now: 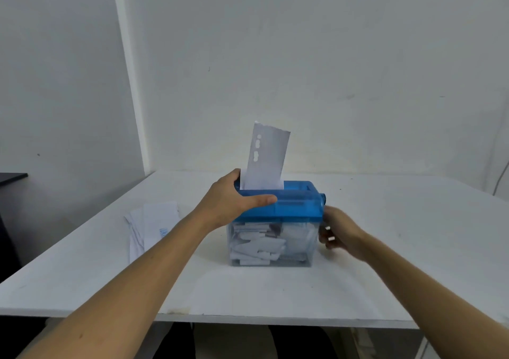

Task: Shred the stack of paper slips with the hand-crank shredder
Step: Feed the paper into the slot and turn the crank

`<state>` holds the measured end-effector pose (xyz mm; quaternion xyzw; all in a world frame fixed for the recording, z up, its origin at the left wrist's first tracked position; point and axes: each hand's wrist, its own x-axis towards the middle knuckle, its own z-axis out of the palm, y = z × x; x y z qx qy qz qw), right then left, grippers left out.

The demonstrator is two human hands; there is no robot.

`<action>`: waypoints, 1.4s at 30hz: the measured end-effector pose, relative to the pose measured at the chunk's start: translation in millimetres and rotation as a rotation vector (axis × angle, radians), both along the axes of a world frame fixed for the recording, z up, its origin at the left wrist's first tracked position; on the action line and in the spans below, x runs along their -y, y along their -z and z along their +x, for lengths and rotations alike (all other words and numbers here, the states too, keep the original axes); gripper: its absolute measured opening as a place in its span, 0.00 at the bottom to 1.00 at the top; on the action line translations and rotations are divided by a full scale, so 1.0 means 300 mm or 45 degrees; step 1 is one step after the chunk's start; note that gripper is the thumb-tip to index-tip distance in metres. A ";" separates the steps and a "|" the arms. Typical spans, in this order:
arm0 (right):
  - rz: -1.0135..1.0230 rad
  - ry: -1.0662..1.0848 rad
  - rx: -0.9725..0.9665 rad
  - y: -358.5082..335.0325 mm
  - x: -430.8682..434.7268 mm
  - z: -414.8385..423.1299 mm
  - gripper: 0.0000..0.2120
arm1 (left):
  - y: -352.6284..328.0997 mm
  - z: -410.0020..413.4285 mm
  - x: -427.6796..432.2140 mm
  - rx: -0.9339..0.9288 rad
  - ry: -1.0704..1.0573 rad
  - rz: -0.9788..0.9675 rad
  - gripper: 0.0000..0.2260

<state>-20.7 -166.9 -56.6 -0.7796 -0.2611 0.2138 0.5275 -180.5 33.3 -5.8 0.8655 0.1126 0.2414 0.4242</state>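
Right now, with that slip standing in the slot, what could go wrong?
1. The clear bin looks quite full of shreds, so the paper slip could jam.
2. The left hand grips the shredder right beside where the slip feeds in; it might get pinched.
3. The right hand holds the crank; hard turns could tip everything.

Soft, even indoor light, a little dim and cool grey. Pale wall (330,69) and white table (399,248) show only faint, diffuse shadows. Wide-angle bending curves the table's near edge. The right hand (343,232) looks slightly blurred.

Left hand (234,198) grips shredder (298,207); right hand (341,233) grips crank (331,238).
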 end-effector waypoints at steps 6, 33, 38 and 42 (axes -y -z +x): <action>0.097 0.180 0.225 0.054 0.071 -0.129 0.21 | -0.011 0.001 -0.004 -0.046 -0.015 0.014 0.39; 0.203 0.457 0.622 -0.142 -0.058 0.087 0.16 | -0.027 0.012 -0.011 -0.146 0.167 -0.026 0.41; 0.098 0.428 0.433 0.025 -0.050 0.051 0.20 | -0.019 0.006 -0.016 -0.124 0.145 0.008 0.44; 0.040 0.322 0.403 0.060 0.024 -0.024 0.24 | -0.008 -0.002 -0.012 -0.115 0.108 0.061 0.48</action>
